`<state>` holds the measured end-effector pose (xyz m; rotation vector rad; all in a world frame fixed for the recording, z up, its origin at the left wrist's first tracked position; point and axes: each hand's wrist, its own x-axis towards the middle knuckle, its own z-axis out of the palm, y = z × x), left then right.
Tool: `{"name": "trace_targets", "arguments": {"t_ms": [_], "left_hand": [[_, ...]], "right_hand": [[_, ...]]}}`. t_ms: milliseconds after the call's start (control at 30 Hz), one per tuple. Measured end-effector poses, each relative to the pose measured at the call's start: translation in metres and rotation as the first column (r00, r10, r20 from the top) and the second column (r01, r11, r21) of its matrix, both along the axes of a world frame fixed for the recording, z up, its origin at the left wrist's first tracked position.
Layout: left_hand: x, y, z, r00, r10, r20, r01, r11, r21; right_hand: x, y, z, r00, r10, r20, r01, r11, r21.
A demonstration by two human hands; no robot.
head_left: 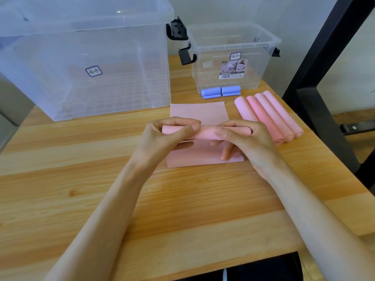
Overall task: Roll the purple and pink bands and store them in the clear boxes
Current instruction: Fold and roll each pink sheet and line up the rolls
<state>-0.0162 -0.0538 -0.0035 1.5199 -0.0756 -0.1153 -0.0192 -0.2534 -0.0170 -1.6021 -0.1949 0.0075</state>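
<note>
Both hands, left hand [168, 134] & right hand [241, 138], pinch pink band [205, 133] mid-roll; keep ends even, tight. Finished pink rolls [269, 116] at 2 o'clock.

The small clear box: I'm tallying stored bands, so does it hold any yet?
Empty. Nothing shows through the small clear box; the purple rolls lie on the table in front of it.
</note>
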Motion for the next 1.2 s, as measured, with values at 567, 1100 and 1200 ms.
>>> {"name": "trace_targets", "arguments": {"t_ms": [567, 1100, 1200], "left_hand": [[-0.0022, -0.0011, 0.0027, 0.999, 0.013, 0.033, -0.014, 1.0, 0.025], [-0.0005, -0.0003, 0.002, 1.0, 0.02, -0.006, -0.021, 1.0, -0.021], [-0.0029, 0.0006, 0.0032, 0.987, 0.01, 0.159, -0.027, 0.994, 0.103]], "right_hand": [[0.0001, -0.0002, 0.0011, 1.0, -0.015, -0.015, 0.016, 1.0, 0.011], [-0.0007, -0.0004, 0.0011, 1.0, 0.0, 0.019, 0.001, 0.999, -0.034], [-0.0004, -0.0008, 0.0018, 0.998, 0.032, -0.05, -0.032, 0.999, -0.001]]}}
